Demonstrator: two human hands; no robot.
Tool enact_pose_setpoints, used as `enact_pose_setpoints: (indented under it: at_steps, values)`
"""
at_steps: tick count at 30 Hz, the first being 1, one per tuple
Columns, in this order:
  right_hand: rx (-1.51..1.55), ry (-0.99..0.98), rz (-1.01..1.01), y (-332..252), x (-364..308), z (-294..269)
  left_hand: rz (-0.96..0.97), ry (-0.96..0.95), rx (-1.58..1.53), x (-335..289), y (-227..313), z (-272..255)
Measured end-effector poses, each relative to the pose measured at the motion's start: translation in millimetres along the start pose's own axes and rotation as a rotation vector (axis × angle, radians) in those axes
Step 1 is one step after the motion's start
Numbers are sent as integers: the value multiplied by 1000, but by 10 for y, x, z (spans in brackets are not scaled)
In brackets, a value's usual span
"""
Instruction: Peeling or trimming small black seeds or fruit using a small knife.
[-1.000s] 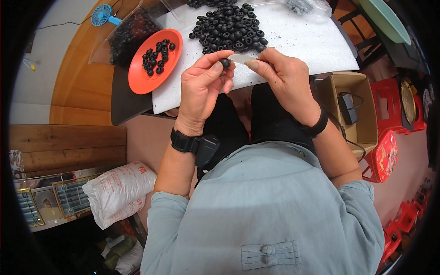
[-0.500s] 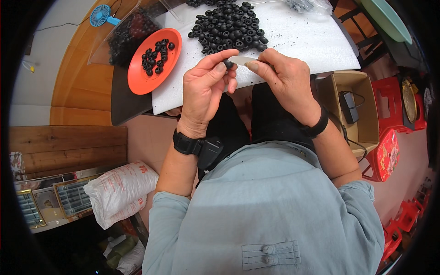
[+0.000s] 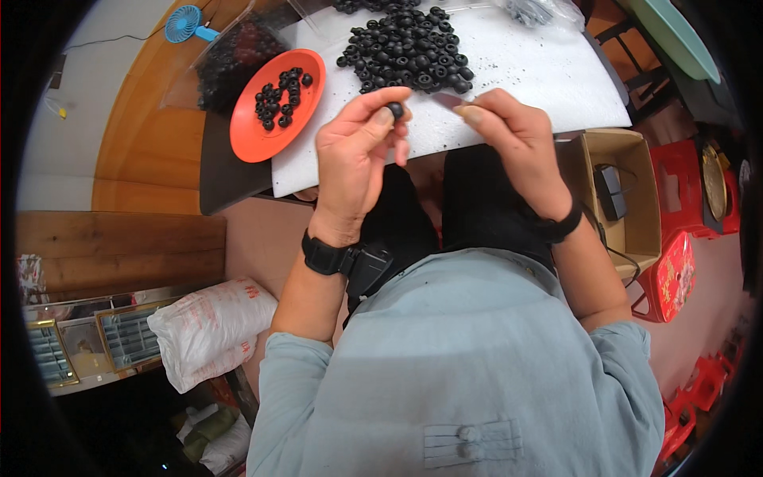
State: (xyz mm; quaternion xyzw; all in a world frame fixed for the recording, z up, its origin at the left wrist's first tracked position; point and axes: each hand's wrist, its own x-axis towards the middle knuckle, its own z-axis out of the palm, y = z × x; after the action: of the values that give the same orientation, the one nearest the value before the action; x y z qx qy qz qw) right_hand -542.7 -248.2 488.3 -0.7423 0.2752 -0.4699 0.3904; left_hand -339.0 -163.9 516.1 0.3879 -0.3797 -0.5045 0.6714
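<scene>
Pinching a black ball (image 3: 396, 110), left fingers (image 3: 377, 123) are closed, and right fingers (image 3: 486, 122) clasp a blurred blade (image 3: 447, 99).

Dark table (image 3: 226, 180), white foam sheet (image 3: 548, 95) on top, heaped black rounded pieces (image 3: 407, 52), orange-red plate (image 3: 256, 143), clear plastic bag (image 3: 548, 11).

Legible text: none. White sack (image 3: 208, 330), 8 o'clock from picture centre: red printed characters on the outer face; too blurred to read. Red stool (image 3: 674, 274), 3 o'clock: gold and pale markings on the seat; lettering or ornament, cannot be determined.
</scene>
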Motion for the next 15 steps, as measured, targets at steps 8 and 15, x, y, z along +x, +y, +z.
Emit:
enact_pose_setpoints:
  at_steps: [8, 15]
  values:
    - [330, 17, 149, -22, -100, -143, 410, 441, 938, 245, 824, -857]
    - [287, -4, 102, 39, -116, -118, 739, 92, 1531, 296, 378, -448]
